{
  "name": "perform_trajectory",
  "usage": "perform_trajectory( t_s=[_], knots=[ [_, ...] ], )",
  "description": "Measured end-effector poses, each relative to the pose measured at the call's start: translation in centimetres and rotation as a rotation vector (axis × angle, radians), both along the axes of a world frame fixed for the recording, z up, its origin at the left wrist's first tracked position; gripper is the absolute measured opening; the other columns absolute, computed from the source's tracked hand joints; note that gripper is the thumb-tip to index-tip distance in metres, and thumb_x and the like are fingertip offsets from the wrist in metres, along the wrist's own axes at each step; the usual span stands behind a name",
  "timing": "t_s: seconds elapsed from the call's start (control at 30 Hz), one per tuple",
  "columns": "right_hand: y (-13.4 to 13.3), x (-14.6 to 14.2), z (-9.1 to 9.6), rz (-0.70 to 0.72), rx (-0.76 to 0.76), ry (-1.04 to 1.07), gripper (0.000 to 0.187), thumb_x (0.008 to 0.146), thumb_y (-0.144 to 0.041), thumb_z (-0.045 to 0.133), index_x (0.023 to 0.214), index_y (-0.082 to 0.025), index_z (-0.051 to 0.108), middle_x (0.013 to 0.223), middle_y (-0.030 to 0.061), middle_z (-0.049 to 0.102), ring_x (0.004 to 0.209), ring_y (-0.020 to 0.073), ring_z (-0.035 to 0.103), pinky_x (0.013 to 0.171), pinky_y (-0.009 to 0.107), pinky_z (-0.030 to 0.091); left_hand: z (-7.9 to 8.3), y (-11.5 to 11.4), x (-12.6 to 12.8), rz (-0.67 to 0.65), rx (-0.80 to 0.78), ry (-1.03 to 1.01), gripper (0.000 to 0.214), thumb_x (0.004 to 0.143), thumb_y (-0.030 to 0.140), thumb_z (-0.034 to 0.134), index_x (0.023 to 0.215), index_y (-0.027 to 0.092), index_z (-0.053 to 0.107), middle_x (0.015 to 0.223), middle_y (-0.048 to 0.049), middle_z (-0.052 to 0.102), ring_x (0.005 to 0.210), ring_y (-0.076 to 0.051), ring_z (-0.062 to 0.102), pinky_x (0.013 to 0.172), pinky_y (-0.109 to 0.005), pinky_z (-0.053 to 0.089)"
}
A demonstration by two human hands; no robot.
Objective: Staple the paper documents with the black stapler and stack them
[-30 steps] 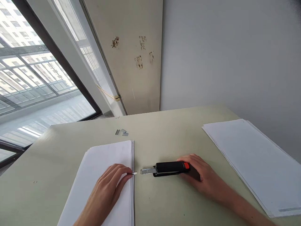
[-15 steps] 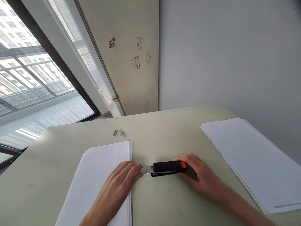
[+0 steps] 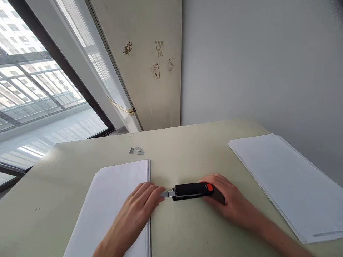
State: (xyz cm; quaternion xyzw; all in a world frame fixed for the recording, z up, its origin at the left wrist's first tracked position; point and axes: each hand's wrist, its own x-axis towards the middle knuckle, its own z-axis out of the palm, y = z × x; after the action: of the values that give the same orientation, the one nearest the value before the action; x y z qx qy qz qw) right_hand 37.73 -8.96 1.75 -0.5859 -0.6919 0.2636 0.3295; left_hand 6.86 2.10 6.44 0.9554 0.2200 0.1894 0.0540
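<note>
A black stapler (image 3: 187,189) with a red patch lies sideways over the table. My right hand (image 3: 221,194) is closed round its right end. From the stapler's left end juts a silver metal staple tray (image 3: 168,194), partly drawn out. The fingers of my left hand (image 3: 142,203) pinch the tray's outer end; the fingertips hide that end. Below my left hand lies a stack of white paper (image 3: 115,185). Whether staples sit inside the tray, I cannot tell.
Several strips of staples (image 3: 137,150) lie behind the left stack. Another stack of white paper (image 3: 281,178) is at the right. Two tiny loose staples (image 3: 37,209) rest at the far left of the table (image 3: 187,146). A wall and window stand behind.
My left hand has moved slightly right, pushing the staple tray a little further into the stapler. My right hand and the stapler have stayed almost still.
</note>
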Motion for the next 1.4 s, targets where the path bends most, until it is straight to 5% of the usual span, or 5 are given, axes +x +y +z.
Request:
perform_trajectory(
  t_s=[0.73,1.0,1.2,1.4],
  knots=[
    [0.0,0.0,-0.2,0.003,-0.012,0.01,0.022,0.11,-0.036,0.058,0.131,-0.031,0.059,0.127,0.0067,0.07,0.12,0.027,0.063,0.104,0.046,0.053,-0.5,0.1,0.5,0.02,-0.02,-0.034,0.014,0.111,0.023,0.055,0.123,0.023,0.063,0.103,-0.0026,0.075,0.09,-0.02,0.069,0.078,-0.035,0.055],
    [-0.1,0.0,0.0,0.001,-0.035,0.023,0.024,0.11,-0.036,0.058,0.133,-0.032,0.059,0.13,0.0072,0.069,0.123,0.028,0.062,0.105,0.047,0.053,-2.0,-0.9,-2.0,0.221,-0.014,-0.078,0.029,0.109,0.041,0.059,0.133,0.028,0.066,0.124,-0.0055,0.076,0.112,-0.026,0.073,0.09,-0.042,0.063],
    [-0.1,0.0,-0.3,-0.003,-0.037,0.028,0.023,0.11,-0.037,0.057,0.132,-0.032,0.059,0.128,0.0069,0.069,0.122,0.0279,0.062,0.105,0.047,0.052,-2.8,-2.9,-2.3,0.219,-0.139,-0.056,0.05,0.108,0.042,0.06,0.156,0.032,0.05,0.15,-0.0043,0.066,0.138,-0.027,0.063,0.105,-0.043,0.064],
    [0.0,0.0,-0.1,-0.012,-0.026,0.014,0.023,0.109,-0.038,0.058,0.131,-0.032,0.06,0.126,0.0058,0.07,0.119,0.0272,0.063,0.102,0.045,0.054,-2.8,-3.5,-1.2,0.187,-0.197,-0.084,0.05,0.109,0.038,0.059,0.157,0.031,0.048,0.152,-0.0058,0.064,0.141,-0.027,0.061,0.108,-0.045,0.063]
  ],
)
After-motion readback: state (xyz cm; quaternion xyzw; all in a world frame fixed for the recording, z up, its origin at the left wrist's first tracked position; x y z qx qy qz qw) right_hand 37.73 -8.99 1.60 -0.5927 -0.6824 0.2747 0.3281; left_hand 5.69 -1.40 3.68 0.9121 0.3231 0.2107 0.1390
